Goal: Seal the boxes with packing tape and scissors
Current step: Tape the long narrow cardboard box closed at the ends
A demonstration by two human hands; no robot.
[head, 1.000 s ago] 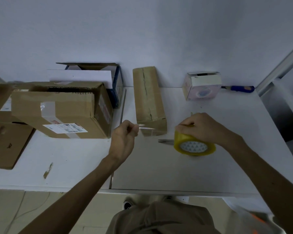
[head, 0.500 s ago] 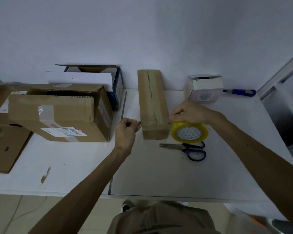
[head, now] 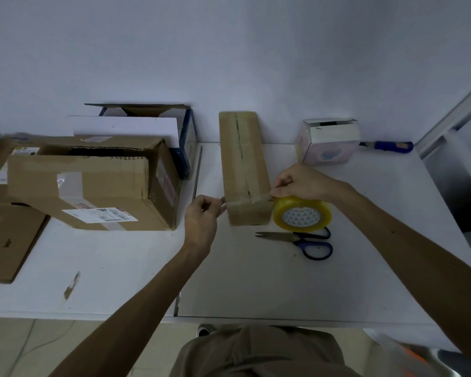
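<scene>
A long narrow cardboard box (head: pixel 242 164) lies end-on in the middle of the white table (head: pixel 256 284), its top seam running away from me. A strip of clear tape stretches across the box's near end. My left hand (head: pixel 201 216) pinches the free end of that strip at the box's left edge. My right hand (head: pixel 297 183) grips the yellow tape roll (head: pixel 302 216) at the box's right near corner. Blue-handled scissors (head: pixel 302 239) lie shut on the table just in front of the roll.
A big open cardboard box (head: pixel 93 186) stands at the left, a blue and white box (head: pixel 147 126) behind it, flat cardboard (head: pixel 6 240) at the far left. A small white box (head: pixel 328 140) and a blue-handled tool (head: pixel 386 145) sit by the back wall.
Both hands have carried the stretched tape strip up from in front of the box onto its near end. The roll moved up and left, uncovering the scissors.
</scene>
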